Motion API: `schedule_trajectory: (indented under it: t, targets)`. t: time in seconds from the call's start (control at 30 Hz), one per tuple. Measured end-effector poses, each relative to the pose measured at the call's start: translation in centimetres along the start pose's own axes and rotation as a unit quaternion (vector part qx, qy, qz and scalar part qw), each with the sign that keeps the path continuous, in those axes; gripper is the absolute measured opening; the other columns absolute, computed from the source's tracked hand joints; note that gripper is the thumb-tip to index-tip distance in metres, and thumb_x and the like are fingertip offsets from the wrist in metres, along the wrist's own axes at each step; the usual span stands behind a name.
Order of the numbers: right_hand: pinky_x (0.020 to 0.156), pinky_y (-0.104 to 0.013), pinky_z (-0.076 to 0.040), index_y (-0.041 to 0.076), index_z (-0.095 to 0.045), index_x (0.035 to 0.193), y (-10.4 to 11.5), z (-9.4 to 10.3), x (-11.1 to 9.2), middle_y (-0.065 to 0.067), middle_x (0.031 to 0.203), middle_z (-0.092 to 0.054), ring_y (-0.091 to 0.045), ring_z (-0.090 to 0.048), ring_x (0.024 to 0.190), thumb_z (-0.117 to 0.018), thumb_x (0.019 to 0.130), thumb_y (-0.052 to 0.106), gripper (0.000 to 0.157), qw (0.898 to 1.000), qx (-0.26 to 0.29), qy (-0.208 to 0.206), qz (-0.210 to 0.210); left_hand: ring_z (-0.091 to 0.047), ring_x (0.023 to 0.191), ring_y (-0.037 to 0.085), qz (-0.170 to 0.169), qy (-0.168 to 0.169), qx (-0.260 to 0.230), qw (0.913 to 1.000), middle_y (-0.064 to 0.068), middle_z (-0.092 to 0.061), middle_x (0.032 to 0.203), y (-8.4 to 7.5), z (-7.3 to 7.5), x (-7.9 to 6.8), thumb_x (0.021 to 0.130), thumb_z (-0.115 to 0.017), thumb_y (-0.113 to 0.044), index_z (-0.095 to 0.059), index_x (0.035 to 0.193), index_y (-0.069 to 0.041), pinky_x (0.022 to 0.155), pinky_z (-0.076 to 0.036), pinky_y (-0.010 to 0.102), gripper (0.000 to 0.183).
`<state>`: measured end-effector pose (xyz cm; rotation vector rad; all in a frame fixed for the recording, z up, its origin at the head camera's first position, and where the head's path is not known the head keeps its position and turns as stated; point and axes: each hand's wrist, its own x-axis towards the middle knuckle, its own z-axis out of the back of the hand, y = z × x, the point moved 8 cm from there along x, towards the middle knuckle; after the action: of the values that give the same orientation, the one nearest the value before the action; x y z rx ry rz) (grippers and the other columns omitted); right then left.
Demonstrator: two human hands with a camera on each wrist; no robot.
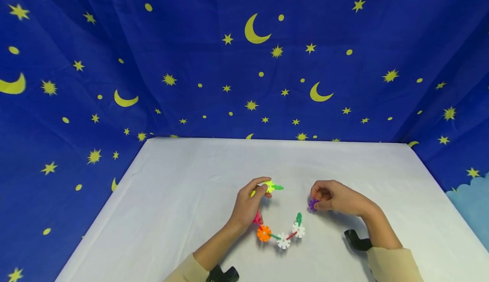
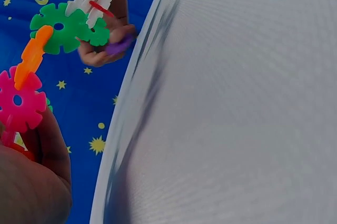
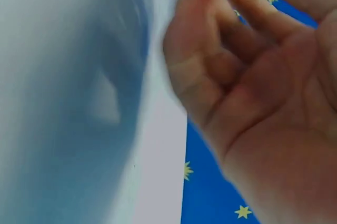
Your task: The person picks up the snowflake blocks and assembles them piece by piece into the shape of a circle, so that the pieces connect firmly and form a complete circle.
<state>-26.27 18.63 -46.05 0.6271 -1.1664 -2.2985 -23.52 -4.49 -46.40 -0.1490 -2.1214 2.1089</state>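
Note:
My left hand [image 1: 244,209] grips a curved chain of notched plastic discs joined edge to edge, held above the white table. Past its fingertips sticks a yellow disc [image 1: 270,185] with a green one [image 1: 279,187] at that end. From below the palm hang a pink disc [image 2: 32,98], an orange disc [image 1: 261,236], white discs [image 1: 281,245] with thin green and red ones between them, and an upright green disc [image 1: 299,218] at the other end. To the right, my right hand [image 1: 338,198] pinches a loose purple disc [image 1: 312,208] between thumb and fingers, apart from the chain.
A white cloth-covered table [image 1: 191,167] spreads under both hands. Behind it and at its sides hangs a blue curtain [image 1: 214,61] with yellow moons and stars. Black wrist mounts [image 1: 357,241] stick out at both forearms, near the beige sleeves [image 1: 393,264].

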Motion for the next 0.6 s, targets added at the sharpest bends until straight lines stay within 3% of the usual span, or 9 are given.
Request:
schedule_trajectory:
  t: [0.17,0.3,0.6]
  targets:
    - [0.059,-0.039,-0.053,0.005,-0.06,0.101,0.6,0.7,0.3,-0.013,0.082,-0.063,-0.03,-0.06,0.069,-0.064,0.089,0.006,0.013,0.998,0.047,-0.052,0.004,-0.04,0.03,0.018,0.003,0.001,0.0,1.0,0.019,-0.064,0.097,0.1,0.0,0.0,0.099,-0.051,-0.036,-0.062,0.122,-0.034,0.035,-0.047,0.045,0.025]
    - [0.062,-0.045,-0.054,0.003,-0.059,0.105,1.1,0.9,0.5,-0.017,0.088,-0.063,-0.04,-0.062,0.073,-0.067,0.09,0.013,0.019,0.993,0.092,-0.077,0.016,-0.041,0.03,0.018,0.004,0.0,0.001,1.0,0.019,-0.064,0.097,0.2,-0.1,0.0,0.099,-0.051,-0.036,-0.062,0.122,-0.033,0.034,-0.047,0.045,0.025]
    - [0.066,-0.05,-0.055,-0.002,-0.058,0.108,1.6,0.2,1.5,-0.021,0.092,-0.064,-0.042,-0.064,0.075,-0.072,0.088,0.016,0.03,0.979,0.168,-0.114,0.025,-0.042,0.029,0.02,-0.002,0.004,0.001,1.0,0.019,-0.064,0.097,0.2,-0.2,0.0,0.099,-0.051,-0.035,-0.062,0.122,-0.033,0.034,-0.047,0.044,0.025]
